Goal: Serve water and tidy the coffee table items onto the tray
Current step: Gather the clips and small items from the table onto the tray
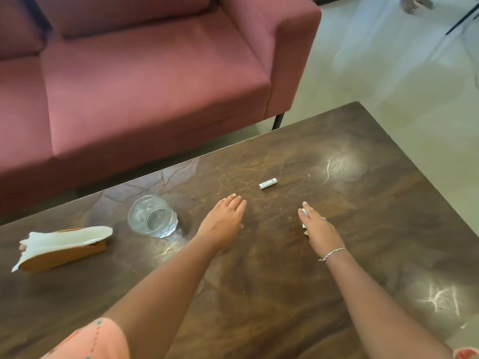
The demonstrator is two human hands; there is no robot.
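Head view | our right hand (320, 229) closed on a small white item, identity unclear | left hand (225, 220) flat, empty | small white cylindrical battery (267, 183) beyond both, long axis crosswise, right hand slightly nearer

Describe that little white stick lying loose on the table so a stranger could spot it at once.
Start at the dark wooden coffee table in front of the pink sofa. Just beyond the two outstretched hands lies a short white cylinder, perhaps a battery. It lies alone on bare wood, far smaller than the glass.

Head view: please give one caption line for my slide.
Both hands reach over a dark table toward a white battery, with a glass and napkin holder at left.
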